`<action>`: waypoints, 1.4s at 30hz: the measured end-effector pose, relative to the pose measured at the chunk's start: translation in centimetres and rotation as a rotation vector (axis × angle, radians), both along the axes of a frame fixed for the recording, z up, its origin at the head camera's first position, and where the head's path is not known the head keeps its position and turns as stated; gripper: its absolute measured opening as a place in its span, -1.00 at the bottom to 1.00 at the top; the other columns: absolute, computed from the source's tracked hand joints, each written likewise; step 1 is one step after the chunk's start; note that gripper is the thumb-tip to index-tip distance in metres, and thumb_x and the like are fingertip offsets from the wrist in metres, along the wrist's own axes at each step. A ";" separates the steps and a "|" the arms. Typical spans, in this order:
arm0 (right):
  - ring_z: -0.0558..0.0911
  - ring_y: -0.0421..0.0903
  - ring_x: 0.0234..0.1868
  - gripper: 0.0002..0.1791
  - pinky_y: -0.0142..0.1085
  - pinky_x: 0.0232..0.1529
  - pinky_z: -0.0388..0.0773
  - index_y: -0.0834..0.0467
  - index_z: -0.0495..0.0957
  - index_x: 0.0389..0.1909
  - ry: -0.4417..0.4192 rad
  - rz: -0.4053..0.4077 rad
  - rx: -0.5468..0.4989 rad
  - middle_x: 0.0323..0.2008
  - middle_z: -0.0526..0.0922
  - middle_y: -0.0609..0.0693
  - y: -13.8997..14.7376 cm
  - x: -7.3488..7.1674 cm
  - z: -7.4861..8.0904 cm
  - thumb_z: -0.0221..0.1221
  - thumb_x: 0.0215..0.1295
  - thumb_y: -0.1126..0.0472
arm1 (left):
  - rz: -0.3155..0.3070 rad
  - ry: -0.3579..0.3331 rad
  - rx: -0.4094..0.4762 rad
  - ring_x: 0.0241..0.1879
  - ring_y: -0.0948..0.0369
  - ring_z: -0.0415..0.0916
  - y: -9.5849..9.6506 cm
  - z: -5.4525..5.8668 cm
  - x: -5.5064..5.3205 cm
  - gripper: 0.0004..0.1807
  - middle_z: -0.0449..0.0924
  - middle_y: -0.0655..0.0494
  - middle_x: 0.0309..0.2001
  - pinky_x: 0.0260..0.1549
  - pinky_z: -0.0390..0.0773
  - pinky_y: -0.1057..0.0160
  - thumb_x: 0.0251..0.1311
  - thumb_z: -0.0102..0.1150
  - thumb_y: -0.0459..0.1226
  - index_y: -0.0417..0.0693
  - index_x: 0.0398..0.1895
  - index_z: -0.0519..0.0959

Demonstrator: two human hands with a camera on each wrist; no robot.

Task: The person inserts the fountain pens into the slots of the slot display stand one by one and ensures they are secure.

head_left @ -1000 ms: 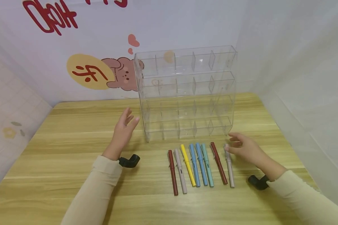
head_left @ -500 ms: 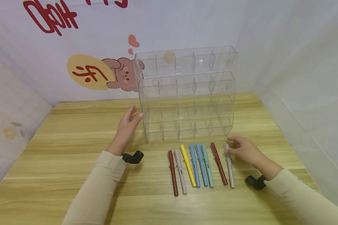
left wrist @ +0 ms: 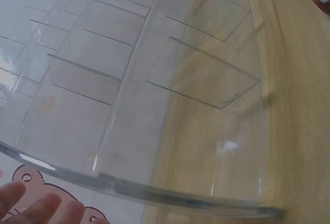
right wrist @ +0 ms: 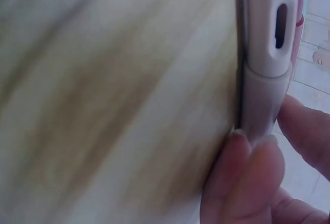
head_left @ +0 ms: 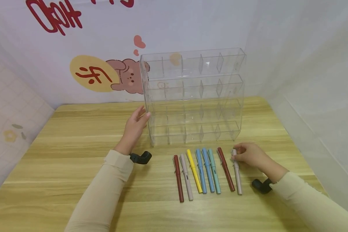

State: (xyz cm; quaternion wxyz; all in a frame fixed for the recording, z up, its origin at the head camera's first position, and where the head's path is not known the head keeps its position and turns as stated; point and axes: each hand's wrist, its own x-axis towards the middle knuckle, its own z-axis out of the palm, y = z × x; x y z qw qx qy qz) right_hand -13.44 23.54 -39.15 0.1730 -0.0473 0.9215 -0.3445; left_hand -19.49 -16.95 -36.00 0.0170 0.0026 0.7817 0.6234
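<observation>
A clear acrylic rack (head_left: 193,129) with several tiers split by dividers stands upright at the back of the table. Beside its left side panel is my left hand (head_left: 134,128), fingers extended, the thumb by the front edge. In the left wrist view, the fingers (left wrist: 44,206) show just outside that panel; firm contact cannot be told. My right hand (head_left: 253,157) pinches the capped end of the rightmost pale pinkish-grey pen (head_left: 237,175), which still lies on the table. Up close in the right wrist view, thumb and fingers lie on both sides of this pen (right wrist: 265,92).
Left of that pen lie a dark red pen (head_left: 227,170), a green pen (head_left: 214,172), two blue pens (head_left: 201,172), a yellow pen (head_left: 195,172), another pinkish-grey pen (head_left: 187,178) and another dark red pen (head_left: 178,180). A printed curtain (head_left: 104,19) hangs behind the wooden table (head_left: 61,154).
My left hand has moved right and slightly away from me, up to the rack's left side. The right hand has shifted slightly left and nearer, its fingers closing on the rightmost pen.
</observation>
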 end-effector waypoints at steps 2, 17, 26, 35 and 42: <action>0.48 -0.10 -0.44 -0.39 -0.29 -0.50 0.47 0.50 0.41 0.11 -0.020 0.001 0.000 -0.28 0.59 0.15 -0.1 0.0 0.2 0.33 0.16 0.18 | 0.004 -0.007 -0.002 0.41 0.05 0.13 0.1 0.1 -0.2 -0.24 0.08 -0.01 0.48 0.27 0.31 0.03 0.38 0.01 0.02 -0.01 0.53 0.00; 0.60 -0.11 -0.46 -0.51 -0.20 -0.49 0.59 0.47 0.41 0.03 -0.106 -0.053 -0.072 -0.19 0.63 0.28 -0.5 -0.2 0.4 0.27 0.17 0.25 | 0.016 -0.005 -0.035 0.41 0.05 0.14 0.5 0.7 -0.9 -0.30 0.08 -0.02 0.48 0.28 0.29 0.01 0.41 -0.01 -0.06 -0.04 0.51 0.05; 0.63 -0.07 -0.33 -0.50 -0.17 -0.36 0.66 0.50 0.33 0.10 -0.125 -0.141 -0.198 -0.08 0.54 0.40 0.1 -0.2 0.5 0.16 0.20 0.31 | 0.053 -0.003 -0.017 0.35 0.04 0.24 1.0 1.1 -1.1 -0.39 0.22 -0.02 0.42 0.23 0.32 -0.02 0.40 0.00 -0.12 -0.06 0.45 0.19; 0.62 -0.17 -0.32 -0.48 -0.14 -0.23 0.66 0.51 0.24 0.17 -0.088 -0.181 -0.334 -0.15 0.57 0.16 0.4 -0.7 2.9 0.10 0.26 0.32 | 0.073 -0.032 0.016 0.32 0.06 0.26 1.2 1.2 -0.8 -0.42 0.28 0.00 0.38 0.25 0.31 0.01 0.41 0.00 -0.12 -0.05 0.43 0.23; 0.64 -0.30 -0.31 -0.42 -0.21 -0.20 0.65 0.52 0.15 0.28 -0.023 -0.193 -0.430 -0.27 0.57 -0.16 1.1 -1.3 5.1 0.07 0.33 0.32 | 0.073 -0.055 0.056 0.32 0.09 0.23 1.4 1.0 -0.8 -0.40 0.25 0.00 0.39 0.29 0.26 0.06 0.41 0.01 -0.10 -0.07 0.45 0.19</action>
